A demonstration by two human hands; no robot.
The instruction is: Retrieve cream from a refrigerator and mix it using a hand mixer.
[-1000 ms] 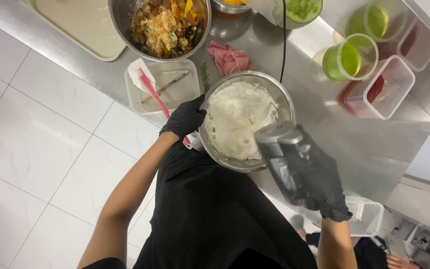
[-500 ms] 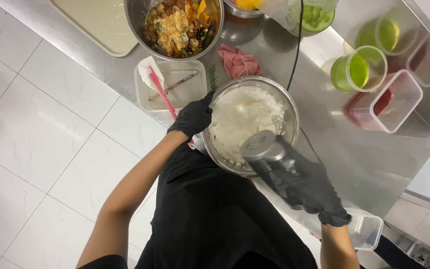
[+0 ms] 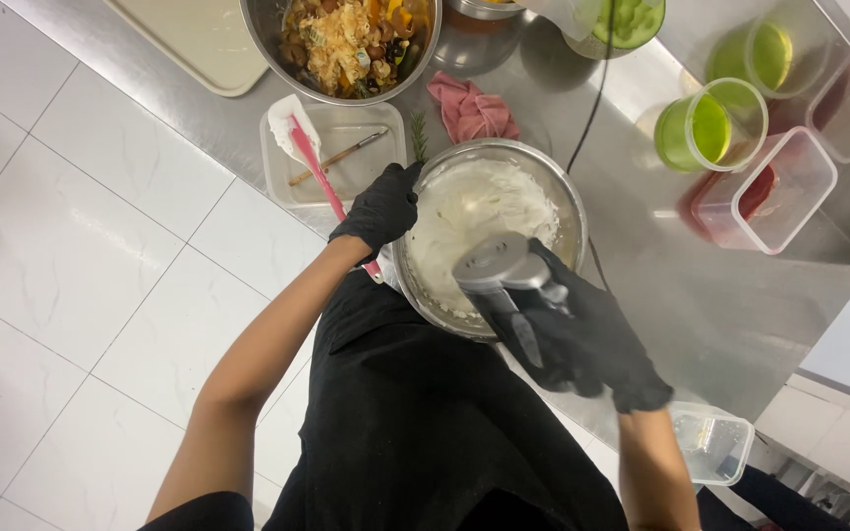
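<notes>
Head view looks straight down on a steel counter [image 3: 641,295], where a person in black gloves works a steel mixing bowl [image 3: 563,197] full of pale, whipped cream-like mixture [image 3: 474,206]. The left hand [image 3: 382,206] is clamped on the bowl's near-left rim, fingers curled over the edge, most likely to keep the bowl from turning or sliding on the smooth metal. The right hand [image 3: 582,339] is closed around the body of a silver hand mixer [image 3: 499,267], held upright over the bowl so its working end dips into the mixture (the end itself is hidden beneath the housing); its dark cord [image 3: 587,118] trails away across the counter. Just left of the bowl sits a clear tray [image 3: 277,182] holding a pink spatula [image 3: 312,162] and a thin brush, kept within easy reach. A crumpled pink cloth [image 3: 472,110] lies just beyond the bowl, beside a larger bowl of mixed chopped food [image 3: 351,44]. Green tubs [image 3: 705,128] and a clear container with red sauce [image 3: 769,192] stand well apart to the right.
</notes>
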